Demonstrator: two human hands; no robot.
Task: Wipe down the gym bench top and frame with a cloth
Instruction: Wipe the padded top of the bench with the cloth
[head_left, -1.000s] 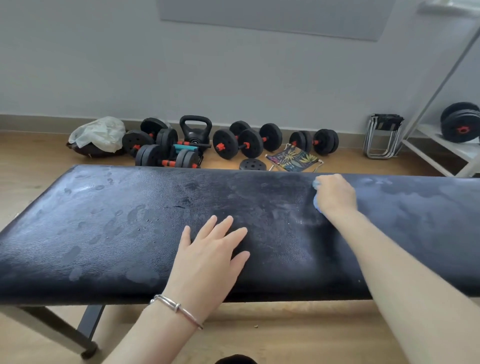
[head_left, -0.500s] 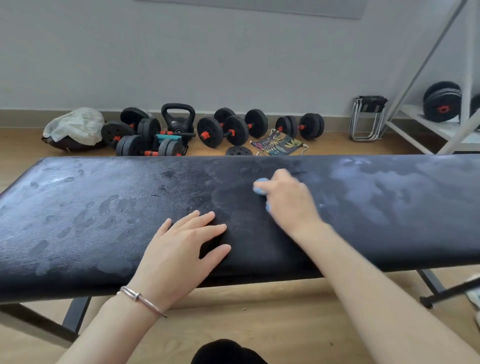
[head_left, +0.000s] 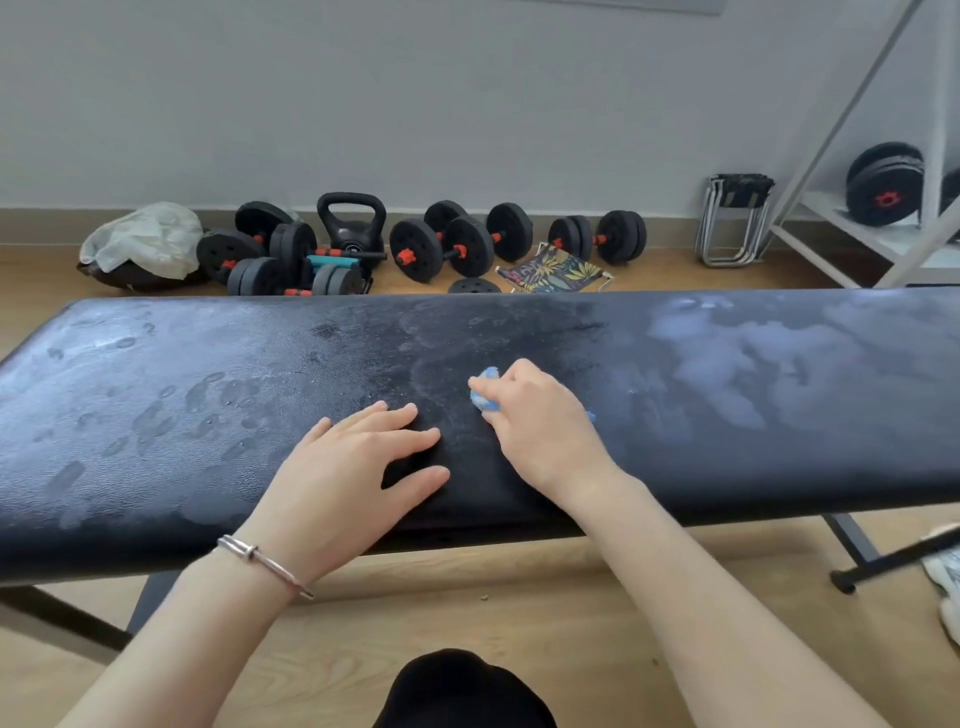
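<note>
The right hand curls its fingers round a small blue cloth, pressing it on the black bench top near the pad's centre. Just beside it at 9 o'clock, the left hand lies flat on the pad, fingers straight and spread, holding nothing. Dumbbells sit by the wall at 12 o'clock

- The left hand lies flat, palm down, fingers straight and a little apart.
- The right hand is curled round a small blue cloth.
- Both bare arms reach forward, and the hands are near each other.
</note>
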